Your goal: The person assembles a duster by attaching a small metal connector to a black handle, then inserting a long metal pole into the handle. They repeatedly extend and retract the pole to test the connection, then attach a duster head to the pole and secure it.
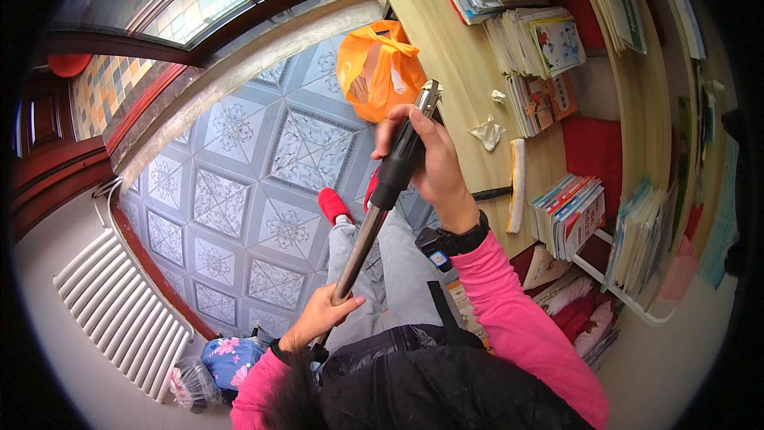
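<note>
While left hand (325, 312) wraps fingers around pole (364, 247), right hand (436, 166) curls fingers around its black grip (397, 164). Orange bag (382, 72) stands on floor (231, 131).

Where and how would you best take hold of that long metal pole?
The metal pole is probably best gripped by its thick black sleeve, from the right, where the right hand is, with the left hand coming from the left onto the slimmer bare tube. Being long and slanted, it should sit steadier with two spaced grips.
</note>
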Demonstrator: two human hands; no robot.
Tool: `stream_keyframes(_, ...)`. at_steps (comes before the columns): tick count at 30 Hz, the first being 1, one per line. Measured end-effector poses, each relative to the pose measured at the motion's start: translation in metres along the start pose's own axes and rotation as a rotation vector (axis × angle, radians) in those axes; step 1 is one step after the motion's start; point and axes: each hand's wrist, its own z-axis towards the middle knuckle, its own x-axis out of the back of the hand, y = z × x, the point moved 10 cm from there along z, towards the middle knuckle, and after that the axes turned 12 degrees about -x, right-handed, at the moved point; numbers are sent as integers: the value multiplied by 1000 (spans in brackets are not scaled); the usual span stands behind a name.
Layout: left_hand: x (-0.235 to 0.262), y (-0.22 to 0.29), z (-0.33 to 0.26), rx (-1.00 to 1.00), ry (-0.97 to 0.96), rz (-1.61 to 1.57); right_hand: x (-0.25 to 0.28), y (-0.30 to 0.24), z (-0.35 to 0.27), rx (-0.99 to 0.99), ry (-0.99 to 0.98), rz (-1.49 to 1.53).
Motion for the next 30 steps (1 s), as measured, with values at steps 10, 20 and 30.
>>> stream_keyframes(10, 0, 9, -21, -58, 219, 188, 3, -12, -11, 13, 132, -157)
stream_keyframes(20, 21, 39, -28, -283, 563, 569, 11, -21, -13, -52, 182, -198)
stream_keyframes(30, -4, 55, -32, -357, 637, 804, 46, -19, -6, 171, 383, 7)
